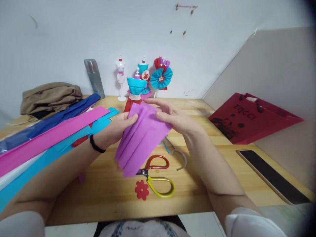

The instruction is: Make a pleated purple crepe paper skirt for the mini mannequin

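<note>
A sheet of purple crepe paper (140, 141), pleated into several lengthwise folds, hangs between my hands above the table. My left hand (118, 126) pinches its upper left edge, thumb on top. At the upper right edge, my right hand (170, 115) grips it with the thumb in front and fingers behind. Below the paper lie scissors (161, 179) with one red and one yellow handle, their blades mostly hidden. A red paper flower (142, 190) rests beside them. Just behind my hands stands a small dress form (137, 87) in a blue top and red skirt.
Long strips of pink crepe paper (61, 131) and blue crepe paper lie at left, near a brown cloth (50, 95) and a thermos (94, 78). More dress forms (120, 77) stand by the wall. A red paper bag (251, 118) and a phone (271, 176) are at right.
</note>
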Action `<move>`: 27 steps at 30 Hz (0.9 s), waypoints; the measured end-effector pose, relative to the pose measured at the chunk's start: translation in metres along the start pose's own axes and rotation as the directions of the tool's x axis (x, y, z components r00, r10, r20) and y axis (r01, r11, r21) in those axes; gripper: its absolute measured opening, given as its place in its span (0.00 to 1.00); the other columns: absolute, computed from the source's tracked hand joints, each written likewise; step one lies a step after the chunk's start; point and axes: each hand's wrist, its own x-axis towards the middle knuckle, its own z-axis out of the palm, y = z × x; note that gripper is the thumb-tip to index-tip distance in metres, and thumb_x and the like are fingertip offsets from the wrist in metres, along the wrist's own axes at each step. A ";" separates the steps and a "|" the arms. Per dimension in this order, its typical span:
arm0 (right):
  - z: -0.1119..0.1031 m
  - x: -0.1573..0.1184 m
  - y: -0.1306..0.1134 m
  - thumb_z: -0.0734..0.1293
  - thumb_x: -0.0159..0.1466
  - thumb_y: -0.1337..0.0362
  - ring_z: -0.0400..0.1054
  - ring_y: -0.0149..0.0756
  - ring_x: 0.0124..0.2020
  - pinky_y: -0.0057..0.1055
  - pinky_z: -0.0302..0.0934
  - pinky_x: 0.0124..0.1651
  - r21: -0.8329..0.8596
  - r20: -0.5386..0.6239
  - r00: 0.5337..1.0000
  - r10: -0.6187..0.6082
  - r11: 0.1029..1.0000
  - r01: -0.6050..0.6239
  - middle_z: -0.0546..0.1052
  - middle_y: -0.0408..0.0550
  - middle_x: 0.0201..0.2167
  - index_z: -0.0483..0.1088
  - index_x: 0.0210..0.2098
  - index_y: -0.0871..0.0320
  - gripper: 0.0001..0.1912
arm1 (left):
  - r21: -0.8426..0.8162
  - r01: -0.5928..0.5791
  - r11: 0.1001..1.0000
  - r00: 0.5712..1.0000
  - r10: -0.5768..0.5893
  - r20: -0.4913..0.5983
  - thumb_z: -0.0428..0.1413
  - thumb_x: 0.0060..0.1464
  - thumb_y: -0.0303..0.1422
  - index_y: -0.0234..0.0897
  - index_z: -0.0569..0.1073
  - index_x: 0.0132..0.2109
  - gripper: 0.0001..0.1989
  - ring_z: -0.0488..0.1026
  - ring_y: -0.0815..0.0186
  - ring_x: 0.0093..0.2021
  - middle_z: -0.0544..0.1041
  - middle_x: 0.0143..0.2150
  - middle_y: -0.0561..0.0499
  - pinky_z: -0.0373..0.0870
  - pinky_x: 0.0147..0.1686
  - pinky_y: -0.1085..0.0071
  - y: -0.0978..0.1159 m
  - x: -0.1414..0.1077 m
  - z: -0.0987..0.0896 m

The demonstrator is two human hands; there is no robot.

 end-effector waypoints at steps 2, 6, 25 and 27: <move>-0.008 -0.002 -0.003 0.73 0.60 0.47 0.70 0.47 0.60 0.43 0.68 0.58 -0.039 -0.020 1.000 -0.010 0.999 0.009 0.71 0.51 0.65 0.69 0.61 0.52 0.33 | -0.061 -0.045 0.997 0.996 0.041 -0.075 0.65 0.53 0.51 0.32 0.79 0.43 0.25 0.78 0.63 0.34 0.83 0.37 0.46 0.74 0.35 0.69 0.003 0.000 0.003; -0.013 -0.004 -0.007 0.78 0.55 0.51 0.66 0.51 0.64 0.44 0.70 0.58 -0.114 0.023 0.998 -0.063 0.991 0.065 0.64 0.50 0.71 0.67 0.64 0.49 0.40 | -0.062 -0.175 0.983 0.950 0.152 -0.271 0.63 0.56 0.50 0.33 0.78 0.42 0.22 0.78 0.64 0.33 0.82 0.35 0.48 0.73 0.33 0.71 0.007 -0.002 0.010; -0.001 -0.005 -0.001 0.75 0.60 0.57 0.72 0.39 0.33 0.38 0.70 0.36 -0.407 0.088 0.991 -0.098 0.905 0.126 0.77 0.47 0.38 0.61 0.69 0.53 0.40 | 0.457 -0.622 0.635 0.689 0.722 -0.064 0.65 0.50 0.56 0.41 0.70 0.63 0.39 0.78 0.51 0.52 0.79 0.54 0.42 0.75 0.50 0.59 -0.017 -0.004 -0.017; 0.000 -0.005 0.000 0.75 0.59 0.60 0.74 0.42 0.40 0.40 0.71 0.41 -0.405 0.063 0.993 -0.100 0.907 0.117 0.78 0.52 0.48 0.64 0.67 0.53 0.38 | 0.472 -0.595 0.651 0.711 0.700 -0.070 0.67 0.47 0.54 0.44 0.68 0.65 0.42 0.77 0.48 0.54 0.78 0.56 0.43 0.75 0.51 0.58 -0.018 -0.004 -0.016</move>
